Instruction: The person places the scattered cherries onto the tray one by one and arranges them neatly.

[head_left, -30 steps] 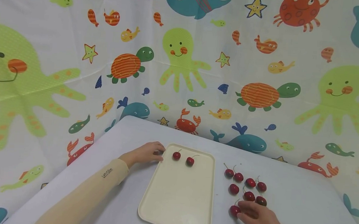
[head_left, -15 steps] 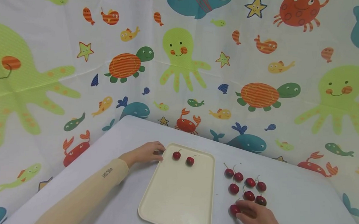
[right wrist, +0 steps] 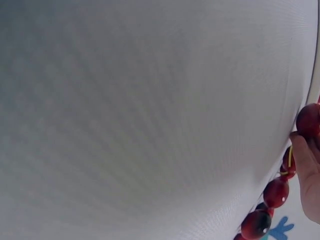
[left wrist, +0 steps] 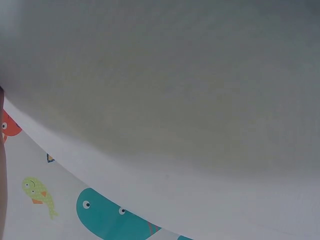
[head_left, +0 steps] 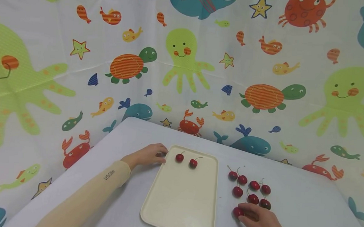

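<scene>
My right hand (head_left: 262, 220) pinches a dark red cherry (head_left: 237, 212) between thumb and fingers, at the near end of a loose group of cherries. In the right wrist view, the fingers (right wrist: 305, 157) touch that same cherry (right wrist: 308, 121) at the right edge. My left hand (head_left: 149, 154) rests against the upper left rim of a cream rectangular tray (head_left: 178, 198), its fingers loosely bent. Two cherries lie inside the tray near its far end, one at the left (head_left: 179, 157) and one at the right (head_left: 193, 163). The left wrist view shows mostly white cloth.
Several stemmed cherries (head_left: 253, 199) lie on the white tabletop (head_left: 303, 206) right of the tray, just beyond my right hand. A curtain (head_left: 202, 77) printed with sea animals hangs behind and left of the table.
Hands, tray and cherries stay almost where they were. The right thumb and fingers have shifted slightly around the cherry. The curtain on the left moves leftward a little.
</scene>
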{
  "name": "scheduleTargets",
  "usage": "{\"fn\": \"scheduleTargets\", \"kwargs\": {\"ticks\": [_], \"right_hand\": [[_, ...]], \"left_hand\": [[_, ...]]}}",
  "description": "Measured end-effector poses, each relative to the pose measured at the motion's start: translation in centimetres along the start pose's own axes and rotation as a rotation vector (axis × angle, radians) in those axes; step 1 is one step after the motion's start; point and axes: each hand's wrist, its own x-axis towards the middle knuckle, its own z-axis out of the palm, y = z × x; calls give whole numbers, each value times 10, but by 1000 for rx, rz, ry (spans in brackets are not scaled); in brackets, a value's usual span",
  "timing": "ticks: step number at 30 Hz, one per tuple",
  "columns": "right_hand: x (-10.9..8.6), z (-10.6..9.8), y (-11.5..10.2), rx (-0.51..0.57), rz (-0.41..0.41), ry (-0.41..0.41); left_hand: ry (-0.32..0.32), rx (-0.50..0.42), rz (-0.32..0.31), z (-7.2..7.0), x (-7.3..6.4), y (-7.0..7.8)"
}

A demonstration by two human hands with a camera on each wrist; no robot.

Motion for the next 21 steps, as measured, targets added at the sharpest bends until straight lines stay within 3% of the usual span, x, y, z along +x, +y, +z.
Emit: {"fn": "scheduleTargets", "kwargs": {"ticks": [21], "right_hand": [[7, -11, -21, 6, -90, 86]], "left_hand": [[0, -1, -4, 0, -1, 1]]}}
